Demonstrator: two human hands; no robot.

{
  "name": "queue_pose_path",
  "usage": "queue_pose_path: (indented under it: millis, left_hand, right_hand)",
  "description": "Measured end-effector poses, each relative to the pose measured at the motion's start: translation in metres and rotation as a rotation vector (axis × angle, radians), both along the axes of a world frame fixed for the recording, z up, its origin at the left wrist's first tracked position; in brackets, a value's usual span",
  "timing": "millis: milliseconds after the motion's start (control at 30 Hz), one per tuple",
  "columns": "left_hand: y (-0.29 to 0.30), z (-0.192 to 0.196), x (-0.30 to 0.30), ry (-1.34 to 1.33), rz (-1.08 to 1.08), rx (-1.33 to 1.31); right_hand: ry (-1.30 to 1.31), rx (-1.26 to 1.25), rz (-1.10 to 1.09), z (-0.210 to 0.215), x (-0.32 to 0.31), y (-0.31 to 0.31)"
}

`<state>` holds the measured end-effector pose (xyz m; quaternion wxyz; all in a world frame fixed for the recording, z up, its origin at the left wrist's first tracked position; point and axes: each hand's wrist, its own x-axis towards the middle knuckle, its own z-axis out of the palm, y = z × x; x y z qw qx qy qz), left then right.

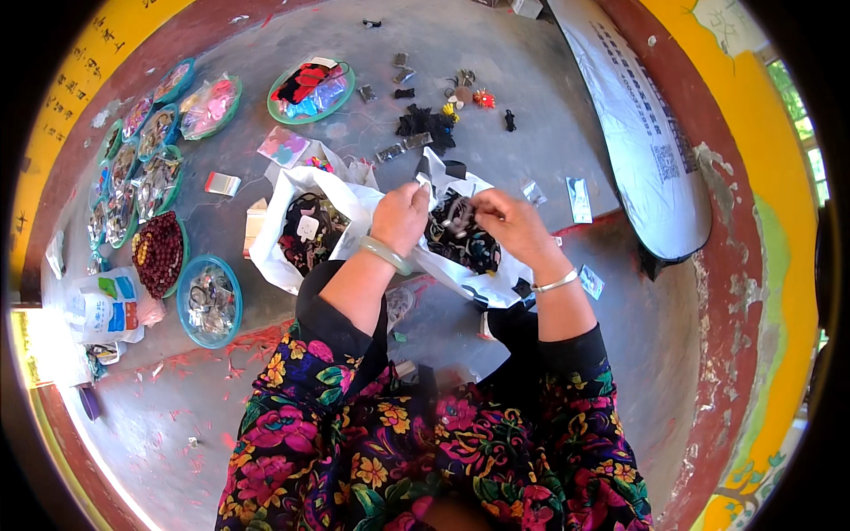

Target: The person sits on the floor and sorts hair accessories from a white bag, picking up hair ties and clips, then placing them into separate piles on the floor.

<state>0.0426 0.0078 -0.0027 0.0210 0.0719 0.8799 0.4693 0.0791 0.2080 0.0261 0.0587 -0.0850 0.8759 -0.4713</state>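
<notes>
At frame centre, the left hand (400, 217) pinches the rim of a white bag (460, 274) on the floor (549, 97); the right hand (512, 221) grips a small dark piece (453, 219) over it.

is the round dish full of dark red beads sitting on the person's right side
No, the dish of dark red beads lies on the floor to the person's left, beyond the left hand, beside a blue-rimmed dish.

1. Single view: head-worn fisheye camera, looking steeply down over the person's floral-patterned lap.
2. Both hands, left hand (400, 217) and right hand (513, 226), sit near frame centre, close to the lens.
3. The grey concrete floor (531, 88) fills the upper field; straight edges bend toward the rim.
</notes>
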Motion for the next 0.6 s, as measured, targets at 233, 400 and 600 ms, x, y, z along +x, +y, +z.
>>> queue_pose_path:
  millis: [233,400,600]
  left_hand:
    - [-0.002,0.003,0.004,0.125,-0.035,0.017]
    - [-0.007,0.007,0.006,0.119,-0.083,0.006]
    - [-0.003,0.008,0.005,0.089,-0.101,-0.008]
  right_hand:
    - [0.100,0.447,0.174,-0.019,0.004,0.025]
    - [-0.240,0.662,0.239,-0.027,0.008,0.023]
    - [-0.341,0.593,0.053,-0.091,-0.022,0.023]
